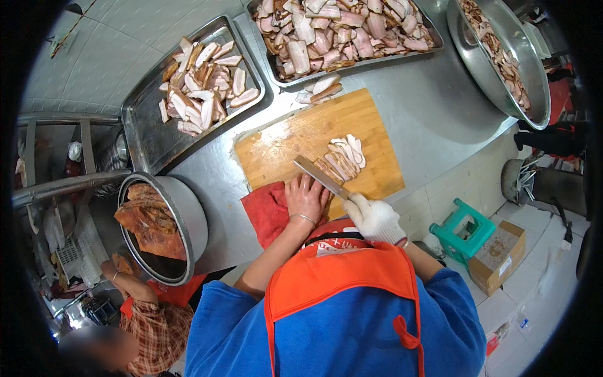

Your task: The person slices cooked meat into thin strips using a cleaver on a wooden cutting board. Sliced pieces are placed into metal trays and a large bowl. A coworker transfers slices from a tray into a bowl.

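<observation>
My right hand [374, 217], in a white knit glove, grips the handle of a knife [322, 177] whose blade points up and left over the wooden cutting board [282, 141]. Beside the blade, sliced pork belly [341, 160] lies in an overlapping row. My bare left hand [305, 195] rests with its fingertips at the blade's left side; whether anything is under the fingers is hidden. A red cloth [267, 212] lies beneath and beside that hand, at the board's near edge.
Metal trays of cut pork [188, 141], [348, 70] stand beyond the board. A pot [195, 221] with large browned meat pieces is at left, a steel bowl [471, 61] at upper right. Another person [150, 320] works at lower left. A green stool [464, 231] and a cardboard box [499, 259] stand on the floor.
</observation>
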`<state>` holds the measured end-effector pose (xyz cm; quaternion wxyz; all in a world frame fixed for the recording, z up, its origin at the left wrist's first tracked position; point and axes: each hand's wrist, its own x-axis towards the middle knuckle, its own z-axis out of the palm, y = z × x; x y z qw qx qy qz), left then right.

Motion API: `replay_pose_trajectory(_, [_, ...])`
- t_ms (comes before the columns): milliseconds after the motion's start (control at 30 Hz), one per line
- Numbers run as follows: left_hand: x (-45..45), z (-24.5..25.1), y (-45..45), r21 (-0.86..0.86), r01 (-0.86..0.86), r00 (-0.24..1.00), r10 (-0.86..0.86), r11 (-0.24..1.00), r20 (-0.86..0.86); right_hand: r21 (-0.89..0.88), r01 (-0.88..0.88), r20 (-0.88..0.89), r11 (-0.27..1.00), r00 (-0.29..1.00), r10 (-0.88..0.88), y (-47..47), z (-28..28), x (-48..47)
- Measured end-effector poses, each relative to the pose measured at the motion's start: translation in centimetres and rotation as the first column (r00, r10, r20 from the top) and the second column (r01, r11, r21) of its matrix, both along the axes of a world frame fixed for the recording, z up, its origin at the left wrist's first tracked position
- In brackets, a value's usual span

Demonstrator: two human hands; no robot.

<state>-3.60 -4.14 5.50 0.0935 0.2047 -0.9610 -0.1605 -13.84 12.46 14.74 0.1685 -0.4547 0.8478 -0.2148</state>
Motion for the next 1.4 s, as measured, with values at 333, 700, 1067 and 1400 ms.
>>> replay_pose_trajectory(333, [0.0,-0.2,0.3,0.029,0.006,1.0,-0.006,1.0,-0.004,0.27,-0.261,0.08,0.927,0.965,0.248,0.7,-0.2,-0.6])
replay_pose_trajectory(700, [-0.3,-1.1,0.1,-0.011,-0.013,0.99,0.011,1.0,-0.137,-0.166,-0.11,-0.074,0.98,0.992,0.099,-6.7,-6.9,-4.0])
replay_pose_trajectory(1067, [0.0,-0.5,0.2,0.021,-0.011,0.995,0.014,1.0,-0.103,0.548,0.032,0.244,0.836,0.95,-0.196,1.9,2.7,0.2])
replay_pose_trajectory(1400, [-0.4,-0.3,0.2,0.032,-0.046,0.989,0.05,0.998,-0.141,0.157,0.157,0.356,0.975,0.912,-0.205,-4.6,-3.9,-2.3])
